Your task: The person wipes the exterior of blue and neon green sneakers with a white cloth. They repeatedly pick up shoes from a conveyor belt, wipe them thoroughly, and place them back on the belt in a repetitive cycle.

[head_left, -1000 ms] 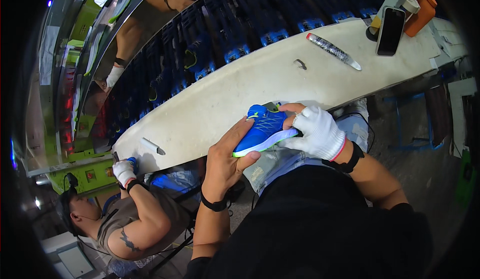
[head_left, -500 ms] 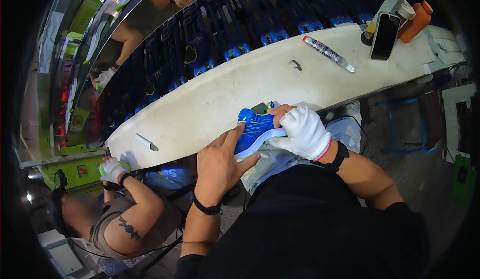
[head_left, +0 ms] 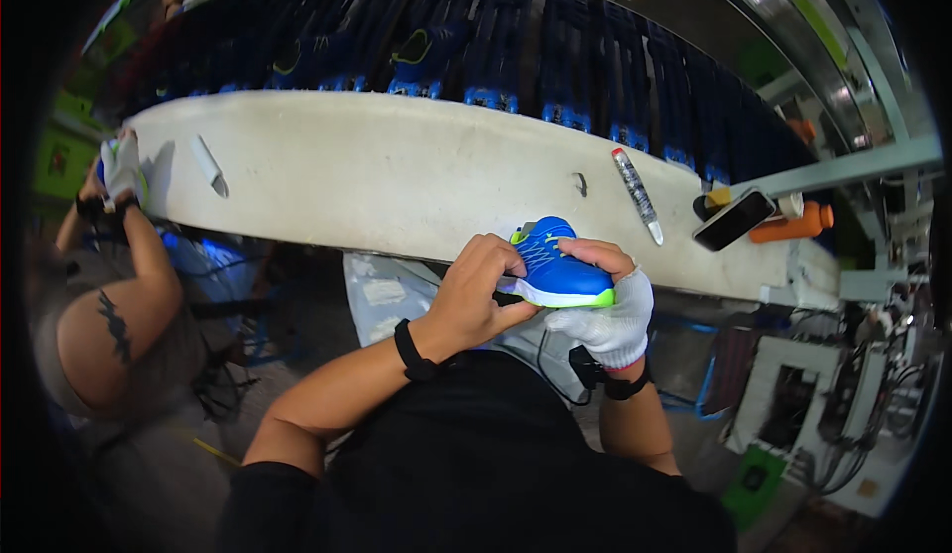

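A small blue shoe (head_left: 557,267) with a white sole and green trim is held over my lap at the near edge of the long white workbench (head_left: 397,176). My bare left hand (head_left: 478,293) grips its heel end from the left. My right hand (head_left: 607,307), in a white glove with bare fingertips, cradles the sole from below, and its fingers rest on the laces.
A grey tube (head_left: 636,194), a dark phone (head_left: 734,220) and an orange bottle (head_left: 791,224) lie on the bench's right end. A row of blue shoes (head_left: 476,47) runs behind it. A co-worker's gloved hand (head_left: 123,164) works at the left end. Machinery stands lower right.
The view has swung round, so the bench now lies level. The shoe has turned in my hands and sits lower, its toe pointing right; both hands still hold it.
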Demonstrator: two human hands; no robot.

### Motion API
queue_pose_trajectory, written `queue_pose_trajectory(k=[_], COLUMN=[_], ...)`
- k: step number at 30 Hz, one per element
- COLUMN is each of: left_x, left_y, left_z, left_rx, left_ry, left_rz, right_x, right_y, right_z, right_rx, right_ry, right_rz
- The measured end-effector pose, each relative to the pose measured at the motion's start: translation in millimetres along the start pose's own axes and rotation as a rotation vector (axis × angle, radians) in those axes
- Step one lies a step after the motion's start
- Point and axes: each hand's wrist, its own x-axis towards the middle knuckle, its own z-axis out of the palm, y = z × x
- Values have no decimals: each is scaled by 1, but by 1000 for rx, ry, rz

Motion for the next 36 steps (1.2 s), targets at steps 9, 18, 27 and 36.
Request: queue_pose_trajectory(k=[9,18,27,36], left_x=[-4,14,14,4], left_y=[6,47,36,11], left_z=[-7,-17,-32,-44], left_rx=[-93,-142,-87,-58], left_ry=[4,26,-74,-190], left_rz=[-109,-26,202,74], right_x=[1,-6,7,-2], right_y=[1,-10,-8,6], right_z=[23,40,21,14], right_rx=[117,36,5,52], right_ry=[159,219,-20,-34], right_rz=[72,68,-90,-187])
